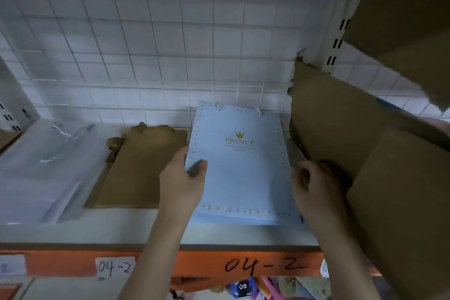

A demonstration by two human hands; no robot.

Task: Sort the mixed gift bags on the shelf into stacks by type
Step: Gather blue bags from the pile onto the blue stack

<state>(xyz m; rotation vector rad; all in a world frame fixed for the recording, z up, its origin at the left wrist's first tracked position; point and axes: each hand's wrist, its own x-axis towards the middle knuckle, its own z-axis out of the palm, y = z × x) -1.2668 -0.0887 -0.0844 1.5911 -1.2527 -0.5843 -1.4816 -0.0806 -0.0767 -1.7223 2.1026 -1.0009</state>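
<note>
Two bare forearms are entering from the lower edge of the head view, each ending in a bare hand: the left hand (183, 179) and the right hand (314, 185). No sleeve, cuff, glove, watch, ring or bracelet is showing on either arm within the picture; the forearms are appearing uncovered from the bottom edge up to the wrists. The fingers of both hands are showing as short and rounded, and motion blur is softening their outlines, so nails and finer marks cannot be made out. Dim lighting is casting shadow along the inner side of the right forearm.
</note>
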